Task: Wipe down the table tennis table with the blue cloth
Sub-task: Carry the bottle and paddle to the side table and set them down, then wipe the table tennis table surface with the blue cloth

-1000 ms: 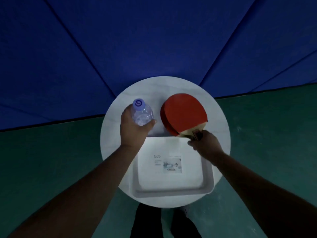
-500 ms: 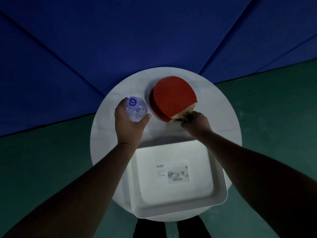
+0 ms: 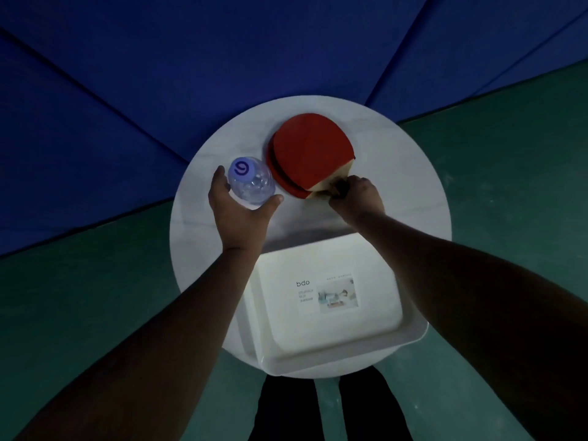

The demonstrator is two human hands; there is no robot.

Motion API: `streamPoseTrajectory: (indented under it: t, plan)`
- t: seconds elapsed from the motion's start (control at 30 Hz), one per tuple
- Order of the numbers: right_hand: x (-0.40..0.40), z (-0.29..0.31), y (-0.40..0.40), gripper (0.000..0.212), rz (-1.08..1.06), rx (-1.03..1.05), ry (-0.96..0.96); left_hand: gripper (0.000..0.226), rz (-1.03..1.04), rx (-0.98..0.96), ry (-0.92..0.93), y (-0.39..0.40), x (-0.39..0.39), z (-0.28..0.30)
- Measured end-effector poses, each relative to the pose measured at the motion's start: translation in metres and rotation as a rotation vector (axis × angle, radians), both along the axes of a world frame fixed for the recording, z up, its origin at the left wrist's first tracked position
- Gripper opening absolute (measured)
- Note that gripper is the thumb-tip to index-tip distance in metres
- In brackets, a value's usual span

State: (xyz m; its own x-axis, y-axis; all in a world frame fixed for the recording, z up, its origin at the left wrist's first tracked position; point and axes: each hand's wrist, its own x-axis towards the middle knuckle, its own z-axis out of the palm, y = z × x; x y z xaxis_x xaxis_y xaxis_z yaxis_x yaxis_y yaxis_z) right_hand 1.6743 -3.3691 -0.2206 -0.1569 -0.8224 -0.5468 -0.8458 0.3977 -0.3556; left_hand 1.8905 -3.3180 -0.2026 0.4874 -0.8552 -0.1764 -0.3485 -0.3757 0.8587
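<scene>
head view, looking straight down: a small round white side table [image 3: 413, 173] stands on green flooring [image 3: 509, 186] with dark blue padded panels [image 3: 222, 58] behind it. the left hand [image 3: 237, 214] is cupped round a clear plastic water bottle with a pale purple cap [image 3: 251, 183], thumb one side, fingers [image 3: 219, 179] the other, and the bottle stands upright on the tabletop. the right hand [image 3: 356, 197] is curled tight, pinching the pale wooden handle end of a red rubber-faced table tennis bat [image 3: 313, 151], which lies flat over a second red bat [image 3: 280, 176] peeking out underneath. nearer the body, a shallow white rectangular plastic tray [image 3: 410, 332] overhangs the table's near rim. dark trouser legs [image 3: 286, 409] show below it.

and the task's own things? the blue cloth is nowhere in this view, and neither is the table tennis table. so by my read this is a side step: both hands are on gear parked at the side table, and no wiping can be seen. whether bottle and bat are going down or coming up, i can't say from here.

next move, as i judge it: let go or carry off these items, find that cloth, get to the playing surface. the bottle is tall and light and could tip if nudged; the top bat may slide off the lower one.

writing: the cap carries a dark purple mark like a "6" or a "9". the tray's floor has a label reading "bdo", beside smaller lines too blurred to read and a small photo-like picture.
</scene>
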Motion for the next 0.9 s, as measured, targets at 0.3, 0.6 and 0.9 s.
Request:
streamPoseTrajectory:
  t: [0.3, 0.6, 0.9]
  plan:
    - [-0.038, 0.041, 0.064, 0.057, -0.144, -0.079, -0.202, 0.095, 0.019, 0.296, 0.050, 0.063, -0.020, 0.021]
    - [-0.122, 0.108, 0.224, 0.059, -0.366, -0.169, -0.333, 0.066, -0.344, 0.320, 0.027, 0.135, -0.105, 0.069]
    - [-0.249, 0.166, 0.450, 0.065, -0.645, -0.261, -0.395, 0.042, -0.925, 0.266, -0.042, 0.252, -0.278, 0.131]
